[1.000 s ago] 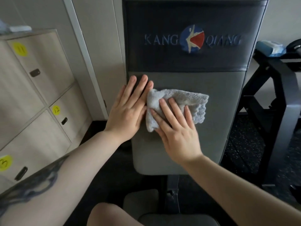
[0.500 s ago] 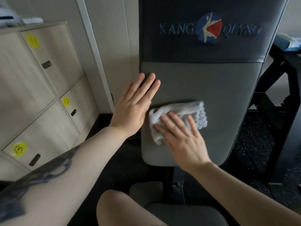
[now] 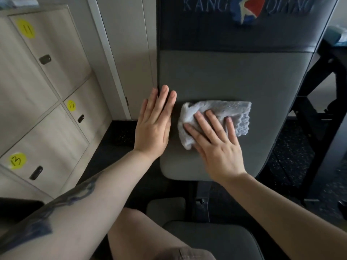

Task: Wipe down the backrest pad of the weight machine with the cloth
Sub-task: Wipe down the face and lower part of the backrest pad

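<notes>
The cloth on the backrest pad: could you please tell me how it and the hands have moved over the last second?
The right hand has slid the cloth down the backrest pad, from just under the dark logo band toward the pad's lower end. The left hand moved down with it. Unchanged: the right palm stays flat on the cloth, the left stays flat and empty at the pad's left edge.

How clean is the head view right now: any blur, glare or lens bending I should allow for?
Head view: dim, soft light, no glare on the backrest pad. The cloth and right hand look slightly smeared, the left hand crisper. Wide-angle bending curves the lockers and the pad's edges. Logo cut off at the top; far right floor blurred.
</notes>
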A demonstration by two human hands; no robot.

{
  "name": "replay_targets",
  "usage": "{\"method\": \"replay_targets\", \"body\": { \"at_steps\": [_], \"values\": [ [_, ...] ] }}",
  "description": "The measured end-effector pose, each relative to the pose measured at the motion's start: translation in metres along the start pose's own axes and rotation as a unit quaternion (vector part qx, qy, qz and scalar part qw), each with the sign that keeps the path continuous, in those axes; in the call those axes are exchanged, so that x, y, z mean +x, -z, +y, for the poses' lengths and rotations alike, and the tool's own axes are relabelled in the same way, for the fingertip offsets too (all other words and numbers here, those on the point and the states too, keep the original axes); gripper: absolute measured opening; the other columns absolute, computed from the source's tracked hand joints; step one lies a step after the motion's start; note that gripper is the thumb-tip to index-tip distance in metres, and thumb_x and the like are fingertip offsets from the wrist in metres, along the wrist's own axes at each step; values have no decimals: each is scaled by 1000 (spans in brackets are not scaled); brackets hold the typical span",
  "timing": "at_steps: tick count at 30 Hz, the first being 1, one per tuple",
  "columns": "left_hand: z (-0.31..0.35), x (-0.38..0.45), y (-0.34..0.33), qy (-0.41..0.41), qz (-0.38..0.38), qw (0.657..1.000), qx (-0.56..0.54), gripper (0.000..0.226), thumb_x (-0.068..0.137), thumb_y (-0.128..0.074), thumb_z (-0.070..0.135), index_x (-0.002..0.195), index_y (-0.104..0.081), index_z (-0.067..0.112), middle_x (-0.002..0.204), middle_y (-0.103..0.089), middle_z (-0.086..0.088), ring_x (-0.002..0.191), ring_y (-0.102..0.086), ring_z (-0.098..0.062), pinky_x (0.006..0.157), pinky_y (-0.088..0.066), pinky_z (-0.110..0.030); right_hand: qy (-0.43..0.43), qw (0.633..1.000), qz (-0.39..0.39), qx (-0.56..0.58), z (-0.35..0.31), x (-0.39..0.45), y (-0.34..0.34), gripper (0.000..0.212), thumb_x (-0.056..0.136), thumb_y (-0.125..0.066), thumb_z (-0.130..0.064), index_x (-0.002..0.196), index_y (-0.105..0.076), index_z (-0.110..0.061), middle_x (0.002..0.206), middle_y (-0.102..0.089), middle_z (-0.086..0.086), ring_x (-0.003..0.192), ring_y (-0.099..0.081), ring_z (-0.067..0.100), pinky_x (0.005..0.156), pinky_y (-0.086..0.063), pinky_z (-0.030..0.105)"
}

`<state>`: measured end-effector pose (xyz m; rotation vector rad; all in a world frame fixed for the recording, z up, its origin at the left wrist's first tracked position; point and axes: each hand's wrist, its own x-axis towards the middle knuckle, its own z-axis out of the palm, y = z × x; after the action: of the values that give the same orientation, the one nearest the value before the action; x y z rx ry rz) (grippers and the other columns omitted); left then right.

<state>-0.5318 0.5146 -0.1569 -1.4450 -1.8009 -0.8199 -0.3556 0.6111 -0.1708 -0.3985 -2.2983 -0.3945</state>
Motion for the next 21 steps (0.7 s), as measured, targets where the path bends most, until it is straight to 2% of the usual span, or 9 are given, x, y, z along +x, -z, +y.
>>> {"method": "replay_targets", "body": {
  "at_steps": [2,3,6,8,10,13,16,18,21],
  "values": [
    [-1,1,-1,-7,7,1000,-16,47,104,-26,18,151,-19,17,160,7,16,149,3,-13,122,-12,-41,-64,997,15,34,-23,3,-7,45,101,-40,-33,146,-38,-30,157,-18,-5,146,-18,20,119,-8,45],
    [-3,2,-1,-14,8,1000,-16,47,104,-25,18,150,-19,17,159,11,19,149,3,-13,122,-12,-41,-62,997,9,41,-35,0,-15,46,100,-43,-32,146,-38,-29,158,-18,-4,146,-17,21,119,-7,45],
    [-11,3,3,-43,1,999,2,46,105,-29,18,150,-21,15,160,6,14,149,0,-14,121,-16,-43,33,998,-47,25,-51,-24,-39,57,94,-55,-24,148,-35,-27,159,-15,-5,148,-12,20,120,-2,44],
    [-11,3,4,-42,4,999,3,46,105,-31,18,150,-24,13,161,-13,3,149,-4,-16,120,-18,-44,106,991,-86,-1,-37,-43,-44,70,87,-57,-17,151,-29,-26,159,-7,-8,149,-6,16,121,1,41],
    [-5,3,3,-16,11,1000,-18,46,104,-31,16,150,-25,11,157,-24,-9,147,-9,-21,120,-19,-47,148,984,-102,-20,-15,-52,-39,76,83,-59,-15,151,-28,-26,160,-8,-8,149,-5,13,121,-1,39],
    [6,2,-6,0,34,999,-35,51,103,-34,18,151,-21,9,155,-20,-15,147,-8,-25,120,-18,-47,110,992,-67,-5,-5,-53,-37,75,82,-64,-14,149,-31,-27,159,-15,-8,148,-9,12,121,-5,38],
    [6,4,-16,-26,44,999,-3,59,102,-29,27,154,-3,17,153,-17,-17,147,-5,-30,120,-16,-47,54,997,-52,10,-35,-57,-52,60,92,-53,-23,148,-33,-27,157,-21,-5,147,-11,16,119,-4,42],
    [3,6,-19,-43,40,998,19,57,103,-25,30,155,-5,18,152,-18,-19,146,-11,-39,120,-15,-46,101,991,-92,-13,-48,-70,-67,59,93,-49,-27,149,-30,-27,158,-17,-4,147,-5,17,119,1,42],
    [4,5,-17,-38,43,998,16,52,102,-26,28,148,-20,3,150,-23,-26,141,-17,-45,120,-16,-48,224,961,-143,-82,-31,-99,-72,72,86,-52,-25,152,-23,-26,161,-8,-6,149,5,15,120,10,40]
  ]
}}
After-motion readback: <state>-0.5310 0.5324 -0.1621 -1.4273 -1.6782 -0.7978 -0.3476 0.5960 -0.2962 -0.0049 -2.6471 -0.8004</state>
